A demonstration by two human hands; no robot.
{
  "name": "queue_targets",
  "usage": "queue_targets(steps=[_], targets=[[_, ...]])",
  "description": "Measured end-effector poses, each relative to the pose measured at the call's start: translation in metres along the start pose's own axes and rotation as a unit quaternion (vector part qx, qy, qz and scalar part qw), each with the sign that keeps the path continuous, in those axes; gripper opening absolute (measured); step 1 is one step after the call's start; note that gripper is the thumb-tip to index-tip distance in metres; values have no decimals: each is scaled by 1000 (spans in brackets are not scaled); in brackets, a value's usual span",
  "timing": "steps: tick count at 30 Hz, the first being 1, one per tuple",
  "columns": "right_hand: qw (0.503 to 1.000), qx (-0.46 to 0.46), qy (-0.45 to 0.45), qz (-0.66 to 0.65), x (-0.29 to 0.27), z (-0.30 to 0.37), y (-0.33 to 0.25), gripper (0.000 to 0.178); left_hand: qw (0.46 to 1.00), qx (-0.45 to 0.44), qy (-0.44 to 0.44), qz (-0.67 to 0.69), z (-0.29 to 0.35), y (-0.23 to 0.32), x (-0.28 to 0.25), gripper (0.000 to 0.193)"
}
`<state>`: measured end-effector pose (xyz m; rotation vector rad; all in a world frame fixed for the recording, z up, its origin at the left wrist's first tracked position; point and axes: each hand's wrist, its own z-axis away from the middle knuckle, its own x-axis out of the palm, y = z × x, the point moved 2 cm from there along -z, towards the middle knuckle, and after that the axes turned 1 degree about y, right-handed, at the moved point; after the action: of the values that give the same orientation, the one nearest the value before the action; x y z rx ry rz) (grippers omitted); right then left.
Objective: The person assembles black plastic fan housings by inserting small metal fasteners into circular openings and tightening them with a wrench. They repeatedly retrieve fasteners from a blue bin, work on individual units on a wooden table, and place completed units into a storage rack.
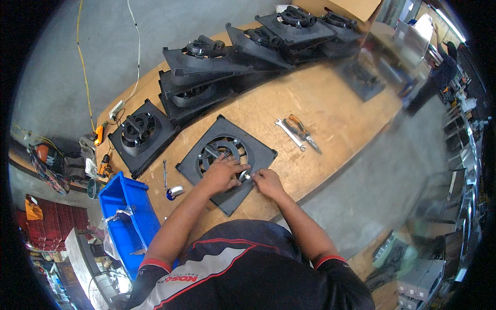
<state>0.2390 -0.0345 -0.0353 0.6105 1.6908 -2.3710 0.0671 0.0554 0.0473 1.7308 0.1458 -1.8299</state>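
A: While the black square fan frame [227,161] lies flat on the wooden bench [330,108], where are the hands?

B: Left hand [221,174] rests spread over its round grille. Right hand [266,180] pinches a small metal part [244,175] at the frame's near edge; possibly a bolt, it is too small to tell.

A: Nearby?

B: A spanner [289,133] and pliers [304,132], well apart.
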Motion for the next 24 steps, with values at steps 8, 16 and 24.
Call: queue_targets(steps=[8,16,24], targets=[[955,-210,153,142,1,35,-25,27,1000,-5,7,4,1,0,0,65],[939,-241,153,191,10,31,-20,21,1000,13,12,2,1,1,-2,65],[975,-188,121,-11,13,18,-7,24,1000,-1,12,15,4,4,-2,65]])
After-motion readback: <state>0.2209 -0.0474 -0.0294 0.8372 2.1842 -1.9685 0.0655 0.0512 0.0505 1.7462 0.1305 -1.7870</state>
